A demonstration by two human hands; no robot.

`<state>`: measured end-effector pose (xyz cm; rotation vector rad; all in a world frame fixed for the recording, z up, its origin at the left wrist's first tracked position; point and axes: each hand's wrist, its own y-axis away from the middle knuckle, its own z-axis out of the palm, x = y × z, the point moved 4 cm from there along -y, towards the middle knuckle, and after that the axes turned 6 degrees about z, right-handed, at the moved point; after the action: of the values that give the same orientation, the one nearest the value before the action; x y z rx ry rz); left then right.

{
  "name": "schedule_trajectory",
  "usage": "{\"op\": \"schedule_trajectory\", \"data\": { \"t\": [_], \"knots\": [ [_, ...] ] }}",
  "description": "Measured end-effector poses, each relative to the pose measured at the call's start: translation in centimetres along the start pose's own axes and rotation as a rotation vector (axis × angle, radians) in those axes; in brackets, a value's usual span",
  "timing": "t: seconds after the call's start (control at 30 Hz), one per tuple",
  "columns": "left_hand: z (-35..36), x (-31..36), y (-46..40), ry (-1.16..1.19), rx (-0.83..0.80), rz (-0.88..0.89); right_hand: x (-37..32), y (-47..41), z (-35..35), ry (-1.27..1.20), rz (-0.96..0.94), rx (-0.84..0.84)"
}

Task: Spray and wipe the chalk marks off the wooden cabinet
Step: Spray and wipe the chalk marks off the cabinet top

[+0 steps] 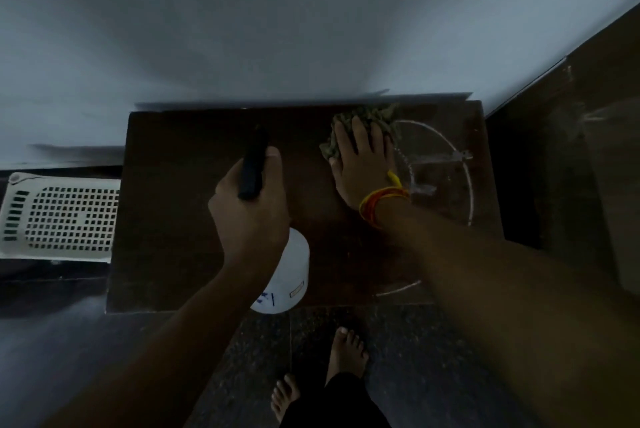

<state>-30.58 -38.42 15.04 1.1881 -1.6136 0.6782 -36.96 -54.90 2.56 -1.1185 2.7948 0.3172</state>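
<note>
A dark wooden cabinet (180, 226) stands against the wall, seen from above. White chalk marks (465, 181), a large circle with lines inside, cover its right part. My left hand (249, 216) grips a white spray bottle (291, 275) by its black head, held over the cabinet's front middle. My right hand (363, 164) lies flat with spread fingers on a green cloth (367, 117), pressing it to the top near the back edge, at the circle's left side. Orange and yellow threads circle that wrist.
A white perforated plastic basket (62, 216) sits left of the cabinet. A dark wooden panel (568, 157) rises on the right. The grey wall (277, 29) is behind. My bare feet (343, 355) stand on a dark speckled floor.
</note>
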Motion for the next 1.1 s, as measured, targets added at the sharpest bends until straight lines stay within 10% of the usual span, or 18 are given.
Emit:
{"op": "schedule_trajectory", "data": {
  "t": [1.1],
  "knots": [
    [-0.2, 1.4, 9.3, -0.033, -0.044, 0.037, 2.5, 21.5, 2.7, -0.038, 0.109, -0.107]
  ]
}}
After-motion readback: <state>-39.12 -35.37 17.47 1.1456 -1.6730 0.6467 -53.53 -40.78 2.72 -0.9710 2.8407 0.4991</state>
